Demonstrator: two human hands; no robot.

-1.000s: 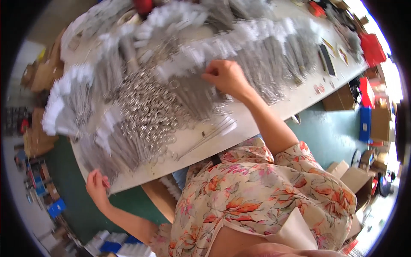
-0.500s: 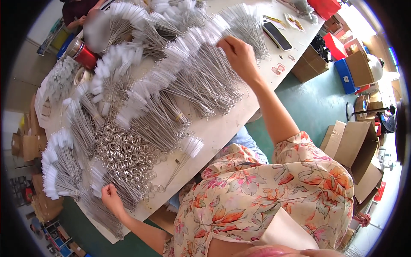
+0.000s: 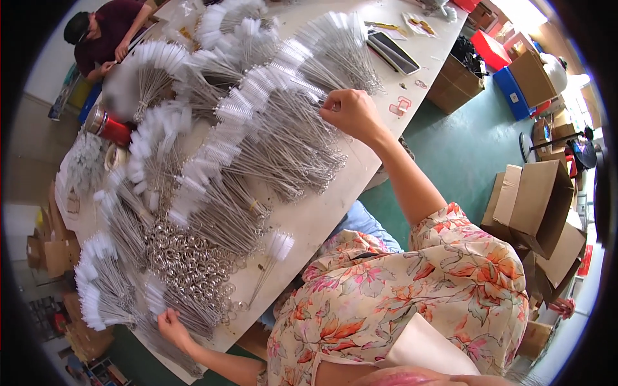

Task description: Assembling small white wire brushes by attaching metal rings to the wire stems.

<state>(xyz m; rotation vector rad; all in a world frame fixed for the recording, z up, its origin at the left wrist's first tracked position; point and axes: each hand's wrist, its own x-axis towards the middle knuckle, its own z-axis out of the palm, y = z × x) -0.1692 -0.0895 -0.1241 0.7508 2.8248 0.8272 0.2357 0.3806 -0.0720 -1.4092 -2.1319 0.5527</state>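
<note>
A long pale table (image 3: 322, 219) carries fanned bundles of white-tipped wire brushes (image 3: 270, 128), seemingly metal rings (image 3: 187, 257), 1 dark tablet (image 3: 393, 51).

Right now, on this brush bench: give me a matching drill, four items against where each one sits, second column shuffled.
Items:
1. left hand
2. right hand
3. red can
4. black tablet

Places:
A. far end of the table, flat near its right edge
B. near corner, at the heap of metal rings
C. left side, by the white brush heads
D. mid table, on the wire brush handles

Pairs: 1-B, 2-D, 3-C, 4-A
</note>
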